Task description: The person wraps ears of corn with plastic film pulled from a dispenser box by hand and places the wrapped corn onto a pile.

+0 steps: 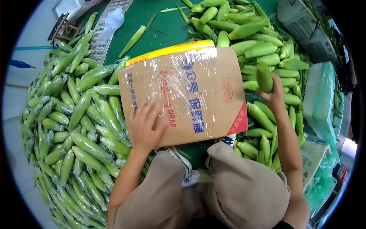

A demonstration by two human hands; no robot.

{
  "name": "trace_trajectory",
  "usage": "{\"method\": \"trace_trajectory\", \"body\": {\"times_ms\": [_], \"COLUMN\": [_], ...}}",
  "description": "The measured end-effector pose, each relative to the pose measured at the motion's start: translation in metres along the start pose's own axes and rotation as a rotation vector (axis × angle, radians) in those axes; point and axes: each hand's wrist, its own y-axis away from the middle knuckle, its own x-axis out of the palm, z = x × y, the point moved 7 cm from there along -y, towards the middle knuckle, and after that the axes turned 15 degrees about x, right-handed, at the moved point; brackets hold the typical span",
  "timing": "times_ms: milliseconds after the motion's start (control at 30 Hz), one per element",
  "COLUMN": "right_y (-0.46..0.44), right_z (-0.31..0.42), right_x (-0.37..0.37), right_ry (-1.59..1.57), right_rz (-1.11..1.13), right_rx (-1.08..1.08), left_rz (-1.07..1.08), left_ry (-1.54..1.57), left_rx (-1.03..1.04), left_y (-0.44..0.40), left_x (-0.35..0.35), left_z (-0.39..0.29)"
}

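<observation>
My left hand (146, 124) rests with its fingers spread on the lower left of a cardboard box (213, 95) with blue and red print and shiny clear film over its top. A yellow box edge (171, 49) shows along its far side. In my right hand (275, 91) is a green corn cob (264, 77) in its husk, held upright by its lower end, just right of the box. Beneath that hand spreads a pile of unwrapped corn (263, 49). Left of the box lies a large heap of film-wrapped corn (91, 149).
White crates (305, 28) line the right side, one with green plastic (324, 87) over it. A loose cob (133, 40) and leaf scraps lie on the green floor (164, 28). Crumpled clear film (112, 23) is on a metal grating. A small wooden stool (65, 28) stands far left.
</observation>
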Motion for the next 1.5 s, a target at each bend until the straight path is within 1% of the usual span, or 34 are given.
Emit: {"method": "trace_trajectory", "body": {"times_ms": [33, 67, 100, 133, 167, 200, 267, 300, 333, 400, 467, 500, 533, 600, 700, 733, 767, 833, 867, 933, 1000, 1033, 1067, 1100, 1133, 1200, 1233, 1300, 1333, 1367, 1467, 1500], "right_y": [0.0, 0.001, 0.01, 0.017, 0.025, 0.033, 0.033, 0.033, 0.032, 0.026, 0.059, 0.077, 0.086, 0.093, 0.091, 0.082, 0.082, 0.072, 0.065, 0.039, 0.034, 0.035, 0.034, 0.031, 0.029, 0.026, 0.025, 0.027, 0.029, 0.03, 0.034, 0.032], "right_z": [0.072, 0.137, 0.181, 0.215, 0.247, 0.26, 0.247, 0.245, 0.235, 0.197, 0.174, 0.164, 0.167, 0.158, 0.128, 0.11, 0.091, 0.108, 0.133, 0.188, 0.219, 0.231, 0.236, 0.239, 0.238, 0.228, 0.222, 0.219, 0.219, 0.221, 0.228, 0.228], "right_x": [-0.003, 0.006, 0.024, 0.049, 0.074, 0.094, 0.108, 0.111, 0.098, 0.048, 0.054, 0.064, 0.068, 0.089, 0.076, 0.061, 0.06, 0.049, 0.047, 0.065, 0.101, 0.109, 0.114, 0.116, 0.117, 0.117, 0.118, 0.112, 0.111, 0.109, 0.104, 0.103], "right_ry": [0.015, 0.03, 0.087, 0.097, 0.144, 0.193, 0.018, -0.074, -0.139, -0.257, 0.112, 0.141, 0.111, 0.118, -0.155, -0.386, -0.59, -0.826, -0.594, -0.347, -0.014, 0.045, 0.084, 0.126, 0.172, 0.1, 0.079, 0.093, 0.068, 0.073, 0.134, 0.162], "right_rz": [0.123, 0.237, 0.203, 0.35, 0.41, 0.476, 0.417, 0.396, 0.423, 0.477, 0.813, 0.823, 0.691, 0.593, 0.566, 0.389, 0.355, 0.222, 0.278, 0.323, 0.361, 0.317, 0.31, 0.305, 0.304, 0.312, 0.315, 0.348, 0.309, 0.299, 0.322, 0.334], "right_rx": [-0.068, -0.136, -0.395, -0.439, -0.508, -0.583, -0.62, -0.636, -0.629, -0.614, -0.66, -0.64, -0.677, -0.722, -0.65, -0.454, -0.191, -0.118, -0.106, -0.149, -0.409, -0.507, -0.516, -0.527, -0.542, -0.512, -0.479, -0.41, -0.448, -0.451, -0.461, -0.462], "left_rz": [-0.244, -0.383, -0.53, -0.688, -0.658, -0.437, 0.017, -0.048, -0.036, -0.023, -0.027, -0.037, -0.033, -0.022, 0.001, 0.003, 0.011, 0.028, 0.039, 0.062, 0.093, 0.107, 0.121, 0.08, -0.039, -0.287, -0.209, 0.037, 0.157, 0.073, -0.133, -0.17], "left_ry": [0.064, 0.026, -0.008, -0.04, -0.093, -0.076, -0.043, -0.058, -0.048, -0.019, 0.004, -0.004, -0.005, 0.038, 0.069, 0.075, 0.073, 0.082, 0.104, 0.133, 0.166, 0.172, 0.179, 0.316, 0.287, 0.224, 0.084, -0.012, -0.057, -0.099, -0.178, -0.223], "left_rx": [-0.02, 0.065, 0.153, 0.238, 0.281, 0.184, -0.004, 0.072, 0.056, 0.022, -0.006, -0.005, 0.006, -0.002, -0.001, 0.0, 0.022, 0.045, 0.035, 0.008, 0.009, 0.008, 0.004, -0.004, -0.018, -0.046, -0.116, -0.226, -0.286, -0.201, -0.116, -0.103], "left_y": [0.007, 0.0, -0.015, -0.029, -0.05, -0.066, -0.08, -0.076, -0.076, -0.078, -0.08, -0.08, -0.079, -0.081, -0.081, -0.082, -0.083, -0.081, -0.082, -0.086, -0.092, -0.093, -0.09, -0.082, -0.067, -0.022, -0.006, 0.012, 0.025, 0.017, 0.003, 0.007], "left_x": [-0.007, -0.017, -0.025, -0.035, -0.046, -0.031, 0.002, 0.004, 0.004, 0.0, -0.001, -0.001, 0.0, 0.0, -0.002, -0.003, -0.005, -0.006, -0.005, -0.007, -0.01, -0.008, -0.008, -0.007, -0.016, -0.037, -0.039, -0.021, -0.014, -0.017, -0.011, -0.011], "left_z": [0.003, -0.006, -0.014, -0.021, -0.03, -0.022, 0.003, 0.008, 0.01, 0.009, 0.01, 0.012, 0.011, 0.012, 0.01, 0.011, 0.01, 0.004, 0.003, 0.005, 0.004, 0.005, 0.009, 0.017, 0.027, 0.034, 0.031, 0.036, 0.035, 0.031, 0.027, 0.03]}}
